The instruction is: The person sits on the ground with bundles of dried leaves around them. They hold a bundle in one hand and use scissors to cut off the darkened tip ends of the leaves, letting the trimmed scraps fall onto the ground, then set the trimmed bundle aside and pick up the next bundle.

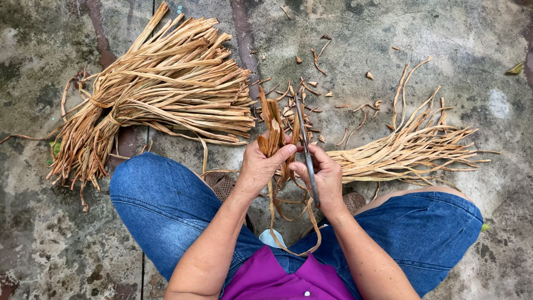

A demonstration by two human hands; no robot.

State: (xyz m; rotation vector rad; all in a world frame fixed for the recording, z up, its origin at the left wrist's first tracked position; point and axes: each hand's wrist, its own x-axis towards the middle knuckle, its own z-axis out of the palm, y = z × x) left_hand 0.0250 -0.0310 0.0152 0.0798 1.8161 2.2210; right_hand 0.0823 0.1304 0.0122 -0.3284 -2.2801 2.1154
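Between the knees, left hand (260, 166) clenched on dried strips (273, 128), right hand (325, 178) gripping scissors (305, 147), handles hidden.

A small bunch of dried tan strips (273, 129) stands upright at centre, ends splayed toward twelve o'clock, tails drooping toward six. Slim grey scissors (306, 151) lie alongside, just at three o'clock.

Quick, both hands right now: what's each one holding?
Left hand: closed around a small bunch of dried plant strips.
Right hand: closed on a pair of scissors, blades pointing up beside the strips.
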